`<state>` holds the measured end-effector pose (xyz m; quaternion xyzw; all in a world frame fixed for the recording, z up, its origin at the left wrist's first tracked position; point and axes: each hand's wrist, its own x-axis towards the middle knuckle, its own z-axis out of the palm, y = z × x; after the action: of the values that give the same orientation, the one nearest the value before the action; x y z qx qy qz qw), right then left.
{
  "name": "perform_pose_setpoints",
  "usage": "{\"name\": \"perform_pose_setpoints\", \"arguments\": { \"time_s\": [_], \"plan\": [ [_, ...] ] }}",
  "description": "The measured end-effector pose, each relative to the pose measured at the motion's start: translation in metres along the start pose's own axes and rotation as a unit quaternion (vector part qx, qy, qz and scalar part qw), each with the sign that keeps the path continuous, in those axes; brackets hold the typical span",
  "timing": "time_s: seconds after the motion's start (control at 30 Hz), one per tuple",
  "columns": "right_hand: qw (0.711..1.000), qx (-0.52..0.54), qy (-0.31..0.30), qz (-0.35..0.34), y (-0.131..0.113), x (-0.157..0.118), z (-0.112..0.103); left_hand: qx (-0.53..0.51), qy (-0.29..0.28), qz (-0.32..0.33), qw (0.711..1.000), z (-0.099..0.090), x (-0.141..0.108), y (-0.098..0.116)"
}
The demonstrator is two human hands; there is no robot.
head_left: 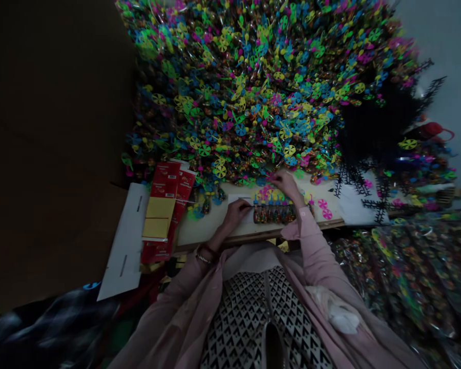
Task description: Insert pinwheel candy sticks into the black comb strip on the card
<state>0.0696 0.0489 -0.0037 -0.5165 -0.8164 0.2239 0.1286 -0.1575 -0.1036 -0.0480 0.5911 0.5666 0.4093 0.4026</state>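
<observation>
On the work board, a row of small clear bottles (273, 214) filled with colourful bits lies side by side, with blue caps toward the pile. A thin black strip (282, 206) runs across their necks. My left hand (236, 214) pinches at the strip's left end, beside the first bottle. My right hand (288, 185) reaches over the row to the pile's near edge. Its fingertips are closed by a pink piece, and what they grip is too small to tell. Yellow and pink pinwheel pieces (269, 192) lie just beyond the caps.
A huge heap of pinwheel-topped bottles (238, 102) fills the back. Red printed cards (164, 179) and a white panel (125, 241) lie left. Black toothed strips (380, 118) pile up at right, above bagged bottles (407, 266). Loose pink wheels (325, 209) sit near the board's edge (307, 228).
</observation>
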Motion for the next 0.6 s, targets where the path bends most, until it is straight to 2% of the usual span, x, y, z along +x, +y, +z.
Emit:
{"name": "perform_pose_setpoints", "arguments": {
  "time_s": [0.17, 0.23, 0.33, 0.47, 0.53, 0.6],
  "plan": [
    [0.988, 0.066, 0.14, 0.011, 0.013, -0.012, -0.018, 0.046, 0.028, 0.058, 0.997, -0.001, -0.001, -0.002],
    [0.988, 0.08, 0.129, 0.016, 0.012, -0.011, -0.015, 0.079, 0.04, 0.067, 0.994, -0.002, 0.0, -0.002],
    [0.989, 0.118, 0.077, 0.038, 0.003, 0.0, 0.003, 0.074, 0.023, 0.064, 0.995, -0.002, 0.003, -0.002],
    [0.961, 0.238, 0.081, 0.113, -0.011, 0.018, 0.024, 0.054, 0.01, 0.065, 0.996, -0.004, 0.004, -0.002],
    [0.942, 0.299, 0.1, 0.116, -0.018, 0.018, 0.018, 0.051, 0.01, 0.059, 0.997, -0.005, 0.004, -0.002],
    [0.933, 0.325, 0.13, 0.08, -0.024, 0.01, 0.0, 0.041, 0.004, 0.05, 0.998, -0.006, 0.004, -0.003]
  ]
}}
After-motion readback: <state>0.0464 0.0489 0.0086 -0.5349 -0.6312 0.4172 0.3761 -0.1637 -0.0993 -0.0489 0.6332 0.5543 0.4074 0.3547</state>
